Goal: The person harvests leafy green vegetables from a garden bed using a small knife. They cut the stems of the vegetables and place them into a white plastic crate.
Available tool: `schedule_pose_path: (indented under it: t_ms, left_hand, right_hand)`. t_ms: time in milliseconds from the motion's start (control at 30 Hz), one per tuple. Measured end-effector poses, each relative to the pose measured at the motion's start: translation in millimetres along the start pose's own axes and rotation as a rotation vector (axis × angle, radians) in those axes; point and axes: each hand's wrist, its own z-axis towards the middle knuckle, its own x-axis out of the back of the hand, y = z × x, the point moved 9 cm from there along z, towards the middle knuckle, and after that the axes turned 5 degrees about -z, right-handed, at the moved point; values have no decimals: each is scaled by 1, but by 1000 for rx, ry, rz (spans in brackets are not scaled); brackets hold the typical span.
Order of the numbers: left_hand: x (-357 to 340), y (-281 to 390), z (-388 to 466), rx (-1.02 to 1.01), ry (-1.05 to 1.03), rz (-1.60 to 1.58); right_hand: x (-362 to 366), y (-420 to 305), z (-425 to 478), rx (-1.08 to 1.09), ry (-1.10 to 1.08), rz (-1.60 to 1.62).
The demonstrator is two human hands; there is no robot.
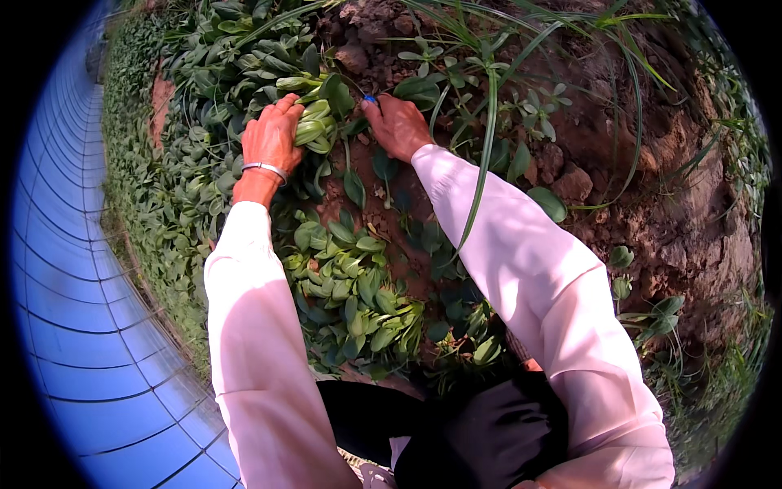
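My left hand, with a metal bangle at the wrist, is closed around several bok choy plants. Their pale green stalks point to the right, out past my fingers. Just right of them, my right hand grips a small tool with a blue part showing at the fingertips. A thin dark line, perhaps its blade, runs from there toward the leaves; most of the tool is hidden by my hand. Below my hands, a heap of loose bok choy lies on the soil.
Dense leafy greens grow along the left. Long grass blades arch over my right forearm. Weeds and clods cover the bare soil bank at right. Beyond the bed at far left curves a blue sheet wall with dark grid lines.
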Motion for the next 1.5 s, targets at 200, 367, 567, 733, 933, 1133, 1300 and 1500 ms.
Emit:
schedule_pose_path:
  t_ms: [200, 367, 567, 733, 933, 1133, 1300, 1500]
  left_hand:
    - [-11, -9, -11, 45, 46, -118]
    - [-15, -10, -13, 15, 101, -145]
    - [-15, -8, -16, -8, 101, -143]
    - [-17, -2, -13, -3, 88, -123]
    - [-15, 6, -21, -4, 109, -99]
    - [-6, 27, -31, -26, 129, -122]
    - [-11, 20, -33, 60, 79, -197]
    - [-14, 18, -33, 90, 90, -268]
  right_hand:
    - [-7, 4, 5, -30, -16, -7]
    - [-8, 6, 4, -42, -15, -37]
    - [-10, -3, -5, -261, -272, 158]
    - [-27, -6, 7, -353, -355, 67]
    - [-6, -2, -1, -357, -470, 18]
    - [-8, 12, -43, -333, -514, 99]
    - [8, 5, -20, -136, -176, 12]
    - [-5, -3, 3, -159, -282, -112]
